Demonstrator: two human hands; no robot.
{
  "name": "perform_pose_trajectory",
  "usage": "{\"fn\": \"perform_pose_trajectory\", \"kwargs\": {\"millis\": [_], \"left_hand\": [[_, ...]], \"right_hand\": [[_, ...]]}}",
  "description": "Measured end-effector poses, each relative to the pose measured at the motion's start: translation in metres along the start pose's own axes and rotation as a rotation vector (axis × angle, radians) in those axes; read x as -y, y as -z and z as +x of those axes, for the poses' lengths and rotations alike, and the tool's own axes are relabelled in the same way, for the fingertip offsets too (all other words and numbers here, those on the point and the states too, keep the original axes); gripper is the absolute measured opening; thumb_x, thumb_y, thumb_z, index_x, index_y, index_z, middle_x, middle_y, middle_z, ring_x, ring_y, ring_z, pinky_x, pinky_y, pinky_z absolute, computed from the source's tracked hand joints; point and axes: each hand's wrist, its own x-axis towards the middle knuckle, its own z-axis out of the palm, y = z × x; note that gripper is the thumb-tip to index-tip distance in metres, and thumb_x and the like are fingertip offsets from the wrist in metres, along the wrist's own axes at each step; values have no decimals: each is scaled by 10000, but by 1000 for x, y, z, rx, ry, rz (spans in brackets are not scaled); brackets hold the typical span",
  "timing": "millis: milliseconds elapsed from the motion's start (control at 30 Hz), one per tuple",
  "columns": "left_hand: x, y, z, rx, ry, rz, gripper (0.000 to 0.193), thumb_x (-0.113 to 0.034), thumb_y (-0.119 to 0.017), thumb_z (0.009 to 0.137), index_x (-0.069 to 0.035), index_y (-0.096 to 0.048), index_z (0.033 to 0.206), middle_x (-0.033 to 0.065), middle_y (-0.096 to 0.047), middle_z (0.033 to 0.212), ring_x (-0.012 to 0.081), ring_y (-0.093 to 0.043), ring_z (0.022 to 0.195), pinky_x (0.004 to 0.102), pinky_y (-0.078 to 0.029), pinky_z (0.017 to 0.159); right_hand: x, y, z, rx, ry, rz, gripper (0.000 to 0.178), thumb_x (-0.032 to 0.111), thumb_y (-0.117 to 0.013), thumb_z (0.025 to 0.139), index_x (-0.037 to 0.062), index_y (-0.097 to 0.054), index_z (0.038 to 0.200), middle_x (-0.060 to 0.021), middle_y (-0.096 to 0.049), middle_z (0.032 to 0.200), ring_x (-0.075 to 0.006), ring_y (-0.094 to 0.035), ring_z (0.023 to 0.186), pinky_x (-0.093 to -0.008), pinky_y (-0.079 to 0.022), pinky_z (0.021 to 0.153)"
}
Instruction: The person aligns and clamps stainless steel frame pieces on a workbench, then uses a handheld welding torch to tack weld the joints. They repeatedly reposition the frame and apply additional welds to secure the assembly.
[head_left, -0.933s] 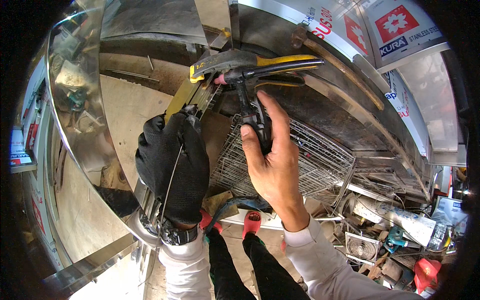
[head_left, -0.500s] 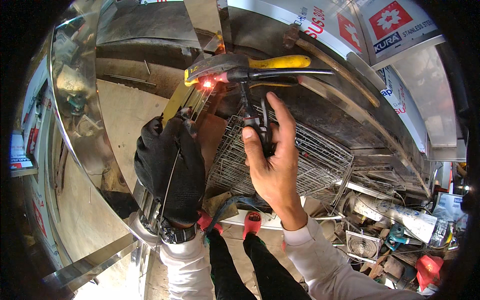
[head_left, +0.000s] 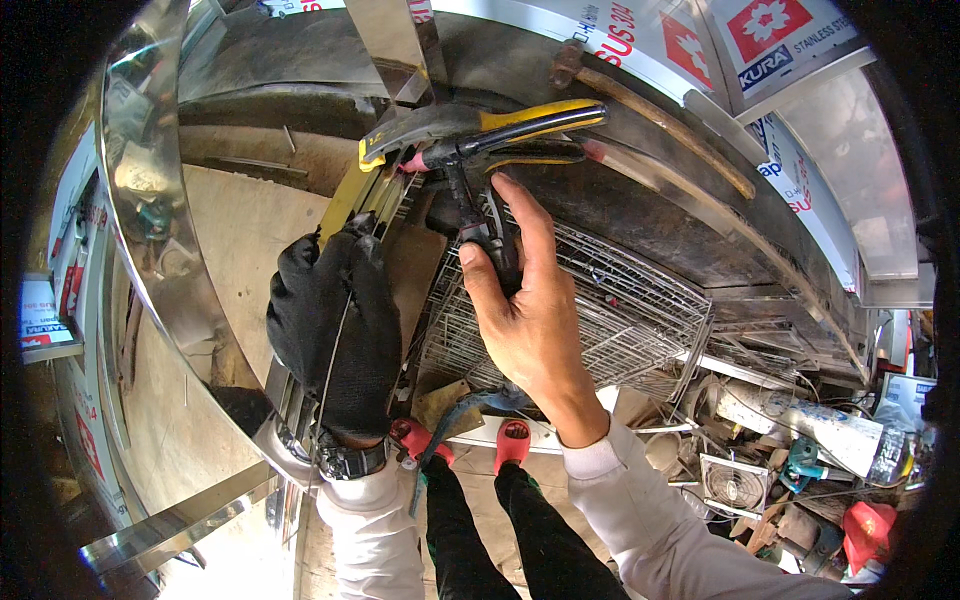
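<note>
My bare right hand [head_left: 535, 310] is closed around the black handle of a TIG welding torch [head_left: 462, 190], thumb on its side and index finger raised along it. The torch's pink nozzle [head_left: 412, 162] points left at the metal joint, with no glow showing. A black-and-yellow spring clamp [head_left: 425, 125] sits at the joint, just behind the torch head. My left hand [head_left: 340, 330], in a black glove, rests on shiny metal bars [head_left: 352, 200], its fingers pinched together. A thin filler rod [head_left: 338, 350] runs through its grip.
A wire rack [head_left: 610, 310] lies under my right hand. Beyond it is a wooden-handled hammer [head_left: 660, 105]. A curved polished metal band [head_left: 150, 210] arcs along the left. Tools, a white cylinder [head_left: 800, 425] and a small fan [head_left: 735, 485] clutter the lower right.
The bright glow and sparks at the nozzle have gone out. My right hand and the torch have shifted slightly left. My left hand stays nearly in place.
</note>
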Motion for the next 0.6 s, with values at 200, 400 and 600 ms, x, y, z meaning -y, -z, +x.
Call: {"fn": "perform_pose_trajectory", "kwargs": {"millis": [200,400,600], "left_hand": [[-2,-2,1,1,13,4,177,-204,-621,971,-99,-718,1076,159,-659,1018,359,-674,926,470,-526,762],[6,2,1,51,-40,37,252,-288,-553,1018,-129,-726,1110,152,-649,1052,351,-670,948,467,-528,813],[-1,6,1,70,56,-87,252,-284,-579,1012,-86,-716,1089,157,-648,1086,350,-668,955,464,-525,800]], "right_hand": [[-10,-3,0,-42,89,-106,586,77,-652,1017,84,-395,1544,-105,-693,1054,-100,-642,845,-264,-546,728],[-4,-6,-2,-23,113,-124,553,51,-636,1015,69,-423,1525,-141,-696,1093,-129,-670,908,-303,-563,789],[-11,-4,-3,-38,162,-95,587,105,-646,1028,62,-379,1549,-105,-691,1076,-109,-644,853,-272,-543,745]]}}
